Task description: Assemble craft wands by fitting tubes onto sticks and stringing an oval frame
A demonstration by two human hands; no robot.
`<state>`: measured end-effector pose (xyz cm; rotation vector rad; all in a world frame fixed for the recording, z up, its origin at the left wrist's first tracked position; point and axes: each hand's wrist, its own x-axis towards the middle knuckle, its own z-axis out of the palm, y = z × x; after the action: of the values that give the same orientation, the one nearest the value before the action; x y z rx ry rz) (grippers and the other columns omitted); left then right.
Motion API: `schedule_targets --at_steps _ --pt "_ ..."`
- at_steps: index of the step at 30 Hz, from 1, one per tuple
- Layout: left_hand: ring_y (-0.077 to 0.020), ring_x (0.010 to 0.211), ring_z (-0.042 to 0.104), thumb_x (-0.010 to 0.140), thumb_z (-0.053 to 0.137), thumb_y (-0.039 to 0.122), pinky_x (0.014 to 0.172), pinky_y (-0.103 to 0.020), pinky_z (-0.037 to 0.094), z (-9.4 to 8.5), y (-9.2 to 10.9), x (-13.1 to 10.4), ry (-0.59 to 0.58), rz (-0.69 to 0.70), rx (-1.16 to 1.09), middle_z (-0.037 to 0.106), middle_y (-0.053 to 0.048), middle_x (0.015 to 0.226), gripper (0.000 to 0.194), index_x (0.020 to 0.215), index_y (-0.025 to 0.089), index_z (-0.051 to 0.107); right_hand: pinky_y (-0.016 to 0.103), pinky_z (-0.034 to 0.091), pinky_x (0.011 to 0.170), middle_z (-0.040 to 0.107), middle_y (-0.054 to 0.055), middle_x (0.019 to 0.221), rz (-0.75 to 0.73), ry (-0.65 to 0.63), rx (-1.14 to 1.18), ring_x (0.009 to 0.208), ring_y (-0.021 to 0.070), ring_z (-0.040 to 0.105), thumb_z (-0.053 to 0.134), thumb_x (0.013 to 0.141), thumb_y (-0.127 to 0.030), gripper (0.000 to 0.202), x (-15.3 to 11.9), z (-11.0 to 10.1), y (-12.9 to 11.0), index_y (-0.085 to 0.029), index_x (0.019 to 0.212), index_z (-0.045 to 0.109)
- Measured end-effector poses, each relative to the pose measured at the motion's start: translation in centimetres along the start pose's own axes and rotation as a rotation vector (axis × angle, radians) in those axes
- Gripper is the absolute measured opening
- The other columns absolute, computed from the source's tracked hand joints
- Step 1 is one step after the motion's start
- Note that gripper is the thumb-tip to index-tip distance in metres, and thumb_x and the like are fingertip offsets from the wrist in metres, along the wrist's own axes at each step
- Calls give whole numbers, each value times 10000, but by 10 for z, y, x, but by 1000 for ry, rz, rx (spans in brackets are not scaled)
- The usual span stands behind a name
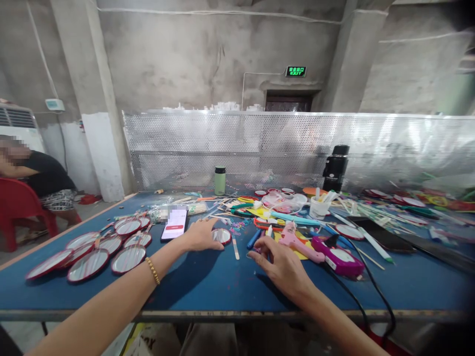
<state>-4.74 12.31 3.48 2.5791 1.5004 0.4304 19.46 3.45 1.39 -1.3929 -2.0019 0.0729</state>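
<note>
My left hand (203, 234) is low over the blue table (208, 291), fingers apart. Its thumb and fingertips are at the left edge of a small round red-rimmed disc (221, 236) with a shiny face; whether they touch it is unclear. Just right of the disc lies a flat wooden stick (236, 248). My right hand (276, 264) has thumb and forefinger pinched together, on something too small to make out. Beside its fingers are a blue pen-like object (254, 239) and a pink glue gun (299, 245). Small coloured loops (237, 225) are scattered behind the disc.
Several red-rimmed discs (89, 265) overlap on the left, near a lit phone (174, 223). A purple device (339, 258) with black cables stands right. Behind are a green bottle (220, 181), a black flask (335, 169) and a perforated metal screen (208, 136). A person (48, 173) sits far left.
</note>
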Motion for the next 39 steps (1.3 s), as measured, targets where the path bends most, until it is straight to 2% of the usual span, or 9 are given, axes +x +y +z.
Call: schedule_targets --at_steps 4,8,13,17,20,25,39 --pt "-331 1173 546 661 697 463 965 -399 407 -5 -1 -1 -1 23 -69 634 -100 1270 825 1390 180 434 292 420 657 639 -8 730 5 63 25 691 179 616 541 894 -462 244 -1 -1 -3 -224 925 588" --pt "-308 1137 569 682 686 414 939 -385 429 -7 2 -9 20 39 -132 644 -109 1240 817 1407 153 415 273 412 607 640 -4 711 22 140 44 674 178 616 527 891 -492 280 -2 -2 -3 -220 921 586" --pt "-289 1165 546 693 683 397 965 -384 422 -5 8 -45 44 27 -186 559 -152 1342 857 1437 122 358 274 429 626 653 -1 711 8 192 44 667 175 623 515 897 -470 264 -5 -1 -1 -217 928 583" --pt "-277 1163 536 725 665 397 1006 -420 384 -5 18 -81 25 9 -250 579 -120 1302 802 1433 169 365 284 439 661 675 9 762 -20 155 11 719 184 643 516 903 -402 208 -6 0 -3 -215 966 579" --pt "-294 1201 504 722 671 392 1036 -457 346 -5 24 -96 21 -30 -245 579 -107 1304 787 1428 202 378 301 454 743 698 28 893 -107 40 -3 836 193 657 490 913 -292 155 -6 1 -7 -217 1021 572" --pt "-307 1245 460 737 660 411 1056 -475 318 3 26 -97 43 -54 -220 564 -102 1333 781 1436 219 370 318 448 818 678 54 958 -249 -129 -22 913 194 623 418 914 -144 191 -6 6 -15 -199 1038 553" --pt "-300 1330 385 764 647 447 1099 -469 270 11 22 -97 58 -36 -210 484 -100 1436 771 1447 228 363 313 432 839 646 38 993 -265 -136 -51 938 186 591 446 904 -126 158 -3 13 -16 -198 1024 520"
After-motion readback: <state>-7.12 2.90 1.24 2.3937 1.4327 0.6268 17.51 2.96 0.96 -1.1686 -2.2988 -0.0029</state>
